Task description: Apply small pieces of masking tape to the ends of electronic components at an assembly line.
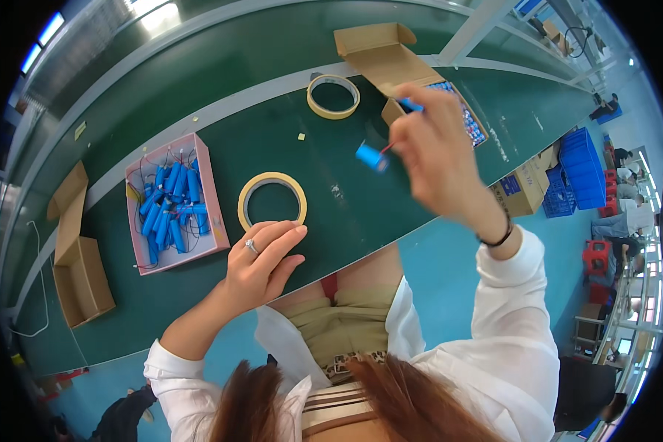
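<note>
My right hand [438, 158] is raised over the right side of the green table, its fingers closed on the red wire of a blue cylindrical battery cell [372, 157]. The cell dangles to the left of the fingers, slightly blurred. Another blue piece [411, 104] shows by the fingertips; whether it is held cannot be made out. Behind this hand stands an open cardboard box [401, 62] with rows of cells, partly hidden. My left hand [261, 261] rests with fingers stretched out at the near rim of a yellow masking tape roll [241, 200], holding nothing visible.
A pink box [216, 199] full of loose blue wired cells stands on the left. Beyond it is an open cardboard box [88, 283]. A second tape roll [334, 113] lies near the back. Blue crates [583, 166] and a carton [521, 190] stand beyond the table's right side.
</note>
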`<state>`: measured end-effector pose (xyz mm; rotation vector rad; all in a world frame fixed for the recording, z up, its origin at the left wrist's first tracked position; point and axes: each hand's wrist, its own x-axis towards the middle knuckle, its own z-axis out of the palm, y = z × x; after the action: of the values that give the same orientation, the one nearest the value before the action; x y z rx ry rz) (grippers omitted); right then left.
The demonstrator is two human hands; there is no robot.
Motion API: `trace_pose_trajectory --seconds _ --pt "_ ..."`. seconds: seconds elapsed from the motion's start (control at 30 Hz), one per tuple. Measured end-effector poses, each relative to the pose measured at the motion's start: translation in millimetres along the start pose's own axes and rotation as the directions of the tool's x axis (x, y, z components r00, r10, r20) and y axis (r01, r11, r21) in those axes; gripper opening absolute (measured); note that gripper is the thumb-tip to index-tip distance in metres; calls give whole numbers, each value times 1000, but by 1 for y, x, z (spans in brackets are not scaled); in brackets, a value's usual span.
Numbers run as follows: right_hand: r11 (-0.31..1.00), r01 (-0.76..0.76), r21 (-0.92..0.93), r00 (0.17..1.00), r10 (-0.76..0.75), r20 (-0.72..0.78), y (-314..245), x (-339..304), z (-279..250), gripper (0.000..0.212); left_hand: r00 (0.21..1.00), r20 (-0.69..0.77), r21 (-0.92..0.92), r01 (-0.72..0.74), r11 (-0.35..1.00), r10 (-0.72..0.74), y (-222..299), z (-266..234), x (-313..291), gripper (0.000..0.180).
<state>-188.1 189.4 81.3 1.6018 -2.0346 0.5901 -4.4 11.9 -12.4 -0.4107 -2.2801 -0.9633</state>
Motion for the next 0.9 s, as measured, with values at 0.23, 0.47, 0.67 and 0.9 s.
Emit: trace_pose_trajectory --seconds 0.23,0.47,0.67,0.9 --pt "977 49 207 994 -27 -107 -83 -8 51 16 986 -161 103 -22 994 39 5 5 -7 44" --pt "901 -65 429 993 98 -57 -93 -6 57 19 982 -181 40 52 998 -44 7 -5 -12 28" --pt "360 -301 883 843 534 69 -88 -17 39 28 978 104 -325 203 924 -179 4 -7 -12 22" --pt "75 -459 885 852 317 415 -84 -21 40 7 985 94 -460 174 871 -148 -1 0 -16 22"
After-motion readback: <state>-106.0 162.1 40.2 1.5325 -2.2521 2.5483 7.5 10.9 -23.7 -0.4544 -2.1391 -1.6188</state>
